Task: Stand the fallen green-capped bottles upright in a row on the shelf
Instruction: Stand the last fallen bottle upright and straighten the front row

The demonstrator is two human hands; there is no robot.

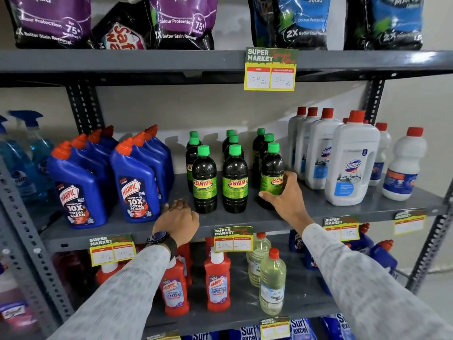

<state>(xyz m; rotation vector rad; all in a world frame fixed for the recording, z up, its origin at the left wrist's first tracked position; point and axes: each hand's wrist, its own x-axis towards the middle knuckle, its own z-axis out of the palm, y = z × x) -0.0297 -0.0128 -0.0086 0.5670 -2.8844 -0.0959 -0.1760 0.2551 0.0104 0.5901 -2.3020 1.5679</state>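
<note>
Several dark green-capped "Sunny" bottles stand upright on the grey middle shelf [245,218] in three files running front to back. The front left bottle [204,182] and the front middle bottle [234,180] stand free. My right hand [286,197] wraps around the lower half of the front right bottle [271,173], which is upright on the shelf. My left hand [177,218] rests palm down on the shelf's front edge, just left of the front left bottle, holding nothing. None of the bottles in view lies on its side.
Blue Harpic bottles [137,182] crowd the shelf to the left, white Domex bottles [353,158] to the right. Price tags [232,239] hang from the shelf edge. Detergent pouches [182,20] fill the shelf above; red and clear bottles stand below.
</note>
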